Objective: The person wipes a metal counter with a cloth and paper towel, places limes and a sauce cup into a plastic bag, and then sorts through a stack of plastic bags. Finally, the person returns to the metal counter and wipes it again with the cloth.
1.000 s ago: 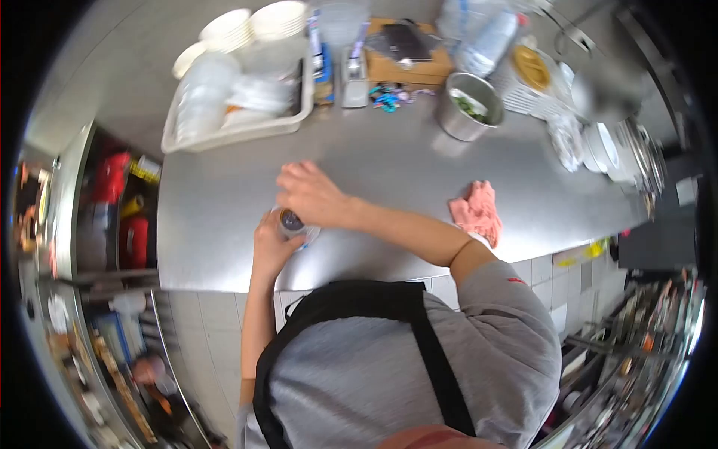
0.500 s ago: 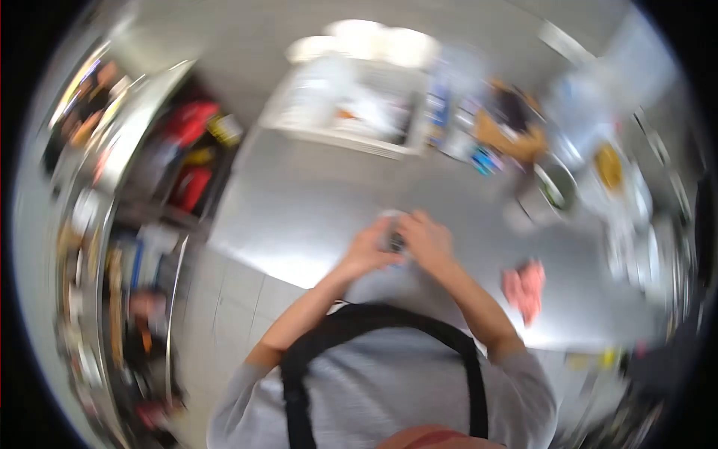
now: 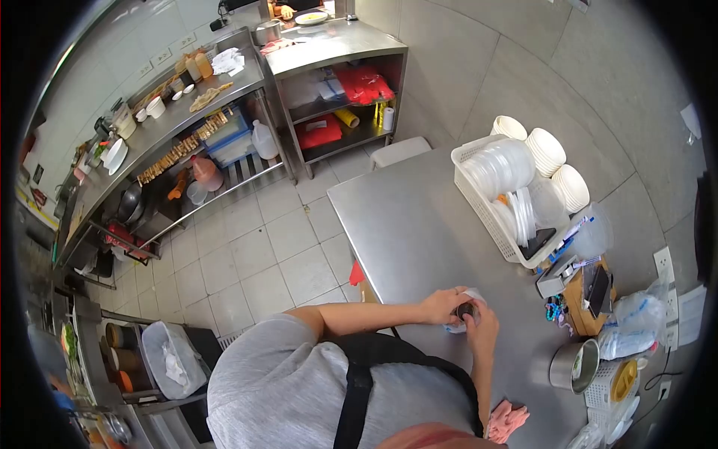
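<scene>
At the steel table's [image 3: 404, 224] near side, both hands meet around a small cup with dark contents [image 3: 465, 310]. My left hand [image 3: 446, 305] wraps its left side, fingers curled. From the right, my right hand [image 3: 482, 323] closes its fingers on the same cup. Some clear, whitish plastic shows around the cup; whether it is a bag or a lid I cannot tell. A pink cloth [image 3: 507, 420] lies crumpled beside my right forearm.
A white basket [image 3: 486, 228] holds clear lids, with stacked white bowls [image 3: 572, 187] behind. To the right are a cardboard box [image 3: 583, 303], a metal pot [image 3: 572, 367] and plastic bags [image 3: 632, 329]. Steel shelving [image 3: 336, 112] and a long counter [image 3: 164, 127] stand beyond the tiled floor.
The head view has turned left, showing more of the counter and shelving. Both hands remain together at the cup, which now shows more clearly.
</scene>
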Motion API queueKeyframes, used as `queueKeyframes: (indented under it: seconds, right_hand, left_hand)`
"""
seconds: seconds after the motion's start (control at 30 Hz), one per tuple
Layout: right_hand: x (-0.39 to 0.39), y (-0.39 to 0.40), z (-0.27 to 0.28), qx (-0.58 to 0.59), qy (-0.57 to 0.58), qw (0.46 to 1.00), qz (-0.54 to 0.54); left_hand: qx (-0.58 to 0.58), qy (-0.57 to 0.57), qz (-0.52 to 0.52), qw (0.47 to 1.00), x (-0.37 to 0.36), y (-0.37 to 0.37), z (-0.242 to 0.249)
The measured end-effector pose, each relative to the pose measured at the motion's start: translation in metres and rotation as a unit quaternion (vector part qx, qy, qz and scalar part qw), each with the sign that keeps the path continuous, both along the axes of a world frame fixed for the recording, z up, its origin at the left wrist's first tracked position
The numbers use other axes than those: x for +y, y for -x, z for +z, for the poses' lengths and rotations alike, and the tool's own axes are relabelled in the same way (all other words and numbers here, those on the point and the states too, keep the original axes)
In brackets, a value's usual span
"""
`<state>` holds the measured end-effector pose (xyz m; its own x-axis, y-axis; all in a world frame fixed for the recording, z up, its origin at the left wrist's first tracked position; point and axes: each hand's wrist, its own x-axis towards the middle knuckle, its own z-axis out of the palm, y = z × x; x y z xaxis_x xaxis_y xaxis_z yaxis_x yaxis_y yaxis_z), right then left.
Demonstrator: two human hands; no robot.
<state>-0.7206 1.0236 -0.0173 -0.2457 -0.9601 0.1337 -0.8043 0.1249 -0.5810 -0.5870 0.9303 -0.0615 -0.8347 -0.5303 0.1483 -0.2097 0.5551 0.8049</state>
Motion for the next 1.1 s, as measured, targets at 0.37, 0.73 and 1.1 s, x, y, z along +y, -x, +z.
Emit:
queueKeyframes:
  seconds: [0.37, 0.73, 1.1]
  right_hand:
    - [0.025, 0.005, -0.003, -0.113, 0.089, 0.986, -0.082]
    - [0.022, 0.021, 0.007, -0.125, 0.071, 0.984, -0.106]
    - [-0.065, -0.075, 0.086, -0.048, 0.28, 0.957, -0.054]
  left_hand:
    - [0.05, 0.071, 0.211, 0.974, -0.012, -0.096, -0.004]
    - [-0.148, 0.188, 0.47, 0.85, -0.033, -0.144, -0.016]
    - [-0.001, 0.239, 0.209, 0.948, -0.06, -0.175, -0.011]
